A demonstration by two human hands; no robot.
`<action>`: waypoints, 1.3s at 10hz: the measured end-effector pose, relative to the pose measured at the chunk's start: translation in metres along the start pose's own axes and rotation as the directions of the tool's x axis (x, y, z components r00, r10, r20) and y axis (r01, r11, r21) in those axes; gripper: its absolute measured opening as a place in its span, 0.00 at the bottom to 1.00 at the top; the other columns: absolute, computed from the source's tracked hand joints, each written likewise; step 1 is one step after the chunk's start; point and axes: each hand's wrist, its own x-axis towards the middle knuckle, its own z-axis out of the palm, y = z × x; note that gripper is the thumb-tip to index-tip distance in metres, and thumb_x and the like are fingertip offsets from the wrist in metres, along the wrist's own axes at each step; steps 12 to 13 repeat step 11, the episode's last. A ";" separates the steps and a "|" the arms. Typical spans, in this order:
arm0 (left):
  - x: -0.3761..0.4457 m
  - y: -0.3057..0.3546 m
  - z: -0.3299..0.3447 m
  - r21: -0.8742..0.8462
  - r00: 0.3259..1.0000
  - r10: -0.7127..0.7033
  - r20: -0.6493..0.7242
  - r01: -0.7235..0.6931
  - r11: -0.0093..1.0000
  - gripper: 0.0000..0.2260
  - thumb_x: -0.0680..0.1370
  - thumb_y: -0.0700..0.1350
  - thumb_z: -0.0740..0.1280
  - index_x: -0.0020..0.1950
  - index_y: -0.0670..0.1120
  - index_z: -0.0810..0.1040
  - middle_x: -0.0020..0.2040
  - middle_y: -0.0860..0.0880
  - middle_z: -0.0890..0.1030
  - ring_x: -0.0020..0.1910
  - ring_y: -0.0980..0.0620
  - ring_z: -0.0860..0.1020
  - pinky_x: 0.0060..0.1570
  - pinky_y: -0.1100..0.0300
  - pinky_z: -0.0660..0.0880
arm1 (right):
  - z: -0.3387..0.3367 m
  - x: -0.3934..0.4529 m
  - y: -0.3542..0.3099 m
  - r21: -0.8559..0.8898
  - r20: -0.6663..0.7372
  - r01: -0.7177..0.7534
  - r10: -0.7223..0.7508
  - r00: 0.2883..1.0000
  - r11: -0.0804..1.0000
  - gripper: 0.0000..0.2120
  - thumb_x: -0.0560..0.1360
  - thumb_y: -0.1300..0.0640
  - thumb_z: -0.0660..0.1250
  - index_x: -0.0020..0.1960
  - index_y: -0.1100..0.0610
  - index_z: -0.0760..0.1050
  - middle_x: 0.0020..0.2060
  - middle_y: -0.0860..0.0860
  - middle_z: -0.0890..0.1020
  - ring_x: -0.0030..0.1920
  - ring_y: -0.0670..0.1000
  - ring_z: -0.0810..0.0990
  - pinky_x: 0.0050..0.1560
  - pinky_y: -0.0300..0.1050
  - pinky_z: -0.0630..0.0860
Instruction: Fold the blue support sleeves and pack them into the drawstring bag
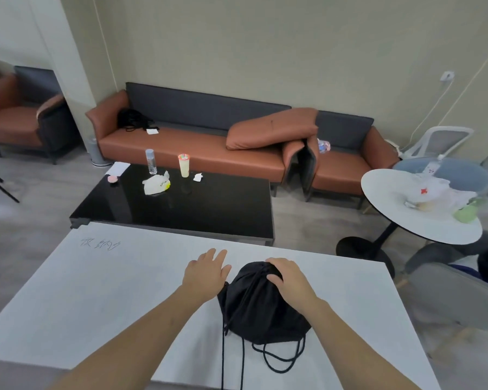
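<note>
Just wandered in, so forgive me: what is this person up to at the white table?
A person is handling a black drawstring bag on the white table. The right hand rests on its cinched top; the left hand hovers open beside it. The bag looks bulged and closed, cords trailing toward the near edge. No blue sleeves show.

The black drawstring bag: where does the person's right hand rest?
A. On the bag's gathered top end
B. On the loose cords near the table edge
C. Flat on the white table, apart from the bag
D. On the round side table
A: the right hand lies over the cinched far end of the black drawstring bag, while the cords trail free below.
</note>
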 end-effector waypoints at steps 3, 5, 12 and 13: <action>0.011 0.005 0.011 0.059 0.998 0.019 0.058 -0.023 0.998 0.26 0.85 0.59 0.47 0.83 0.54 0.52 0.82 0.47 0.58 0.78 0.44 0.64 0.72 0.48 0.67 | 0.009 0.011 0.007 -0.080 0.072 -0.050 0.056 0.996 0.996 0.23 0.84 0.47 0.61 0.78 0.49 0.66 0.73 0.48 0.72 0.72 0.52 0.68 0.74 0.48 0.67; 0.009 0.007 0.007 0.071 0.996 0.059 0.070 -0.064 0.995 0.26 0.85 0.59 0.48 0.82 0.54 0.52 0.82 0.47 0.58 0.78 0.44 0.63 0.73 0.47 0.66 | 0.000 0.003 -0.001 -0.162 0.077 -0.070 0.083 0.994 0.984 0.26 0.84 0.44 0.61 0.79 0.48 0.63 0.75 0.49 0.70 0.73 0.54 0.69 0.74 0.51 0.67; -0.132 0.036 -0.032 0.111 0.991 0.076 -0.106 -0.064 0.992 0.25 0.85 0.57 0.48 0.81 0.52 0.56 0.78 0.47 0.65 0.72 0.44 0.69 0.64 0.48 0.71 | -0.045 -0.128 -0.063 -0.320 -0.014 0.006 -0.011 1.000 0.947 0.22 0.83 0.49 0.60 0.76 0.50 0.68 0.72 0.51 0.74 0.71 0.57 0.70 0.69 0.56 0.71; -0.132 0.036 -0.032 0.111 0.991 0.076 -0.106 -0.064 0.992 0.25 0.85 0.57 0.48 0.81 0.52 0.56 0.78 0.47 0.65 0.72 0.44 0.69 0.64 0.48 0.71 | -0.045 -0.128 -0.063 -0.320 -0.014 0.006 -0.011 1.000 0.947 0.22 0.83 0.49 0.60 0.76 0.50 0.68 0.72 0.51 0.74 0.71 0.57 0.70 0.69 0.56 0.71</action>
